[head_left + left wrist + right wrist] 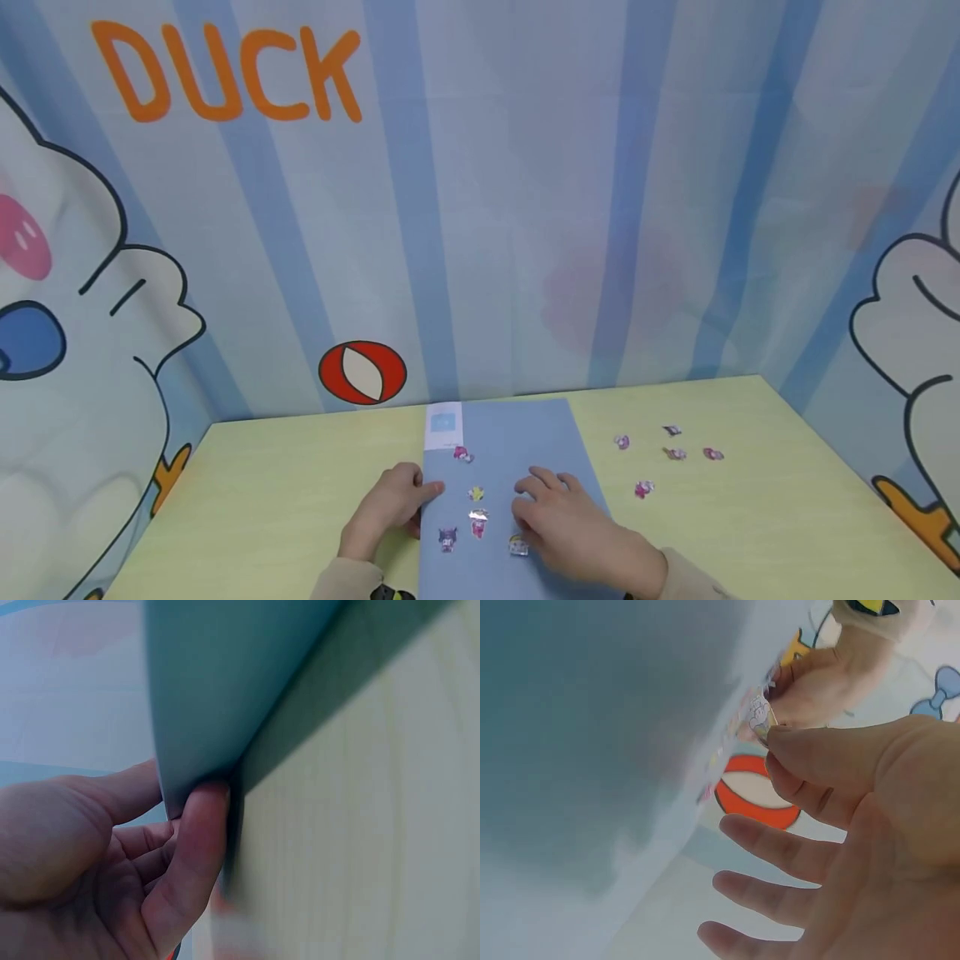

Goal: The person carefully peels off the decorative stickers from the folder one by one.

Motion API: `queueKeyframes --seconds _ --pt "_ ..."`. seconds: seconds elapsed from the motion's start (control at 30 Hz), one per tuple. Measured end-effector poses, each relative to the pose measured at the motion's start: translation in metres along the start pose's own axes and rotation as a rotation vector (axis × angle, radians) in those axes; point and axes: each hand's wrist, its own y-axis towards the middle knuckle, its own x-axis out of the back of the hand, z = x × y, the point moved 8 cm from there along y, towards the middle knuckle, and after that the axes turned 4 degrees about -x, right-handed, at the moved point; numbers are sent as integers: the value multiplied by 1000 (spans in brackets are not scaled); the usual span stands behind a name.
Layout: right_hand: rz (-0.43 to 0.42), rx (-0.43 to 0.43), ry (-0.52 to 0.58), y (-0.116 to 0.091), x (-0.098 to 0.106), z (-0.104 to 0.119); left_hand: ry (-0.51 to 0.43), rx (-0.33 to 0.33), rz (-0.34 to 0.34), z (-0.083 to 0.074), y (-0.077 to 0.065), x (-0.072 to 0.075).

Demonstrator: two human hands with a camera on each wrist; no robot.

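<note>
A flat blue folder (517,433) with a white label (444,425) at its top left corner lies on the table. My left hand (390,504) pinches its left edge, and the left wrist view shows that edge raised off the tabletop. Over the folder's lower right part, my right hand (566,525) pinches a small cartoon sticker (760,716) between thumb and index finger, the other fingers spread. Several stickers are on the folder: a pink one (463,454), a yellow one (476,493), a pink-and-white one (478,523) and a purple one (447,539).
Several more small stickers lie loose on the table right of the folder, the nearest a pink one (643,489). The pale yellow table (300,492) ends at a blue striped cloth backdrop (510,208) with printed cartoon figures, which also closes off both sides.
</note>
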Motion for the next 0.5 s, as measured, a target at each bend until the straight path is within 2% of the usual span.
queueKeyframes --seconds 0.3,0.5 --pt "-129 -37 19 -2 28 -29 -6 2 0 -1 0 1" --pt "-230 -78 -55 -7 44 -56 -1 21 3 3 1 -1"
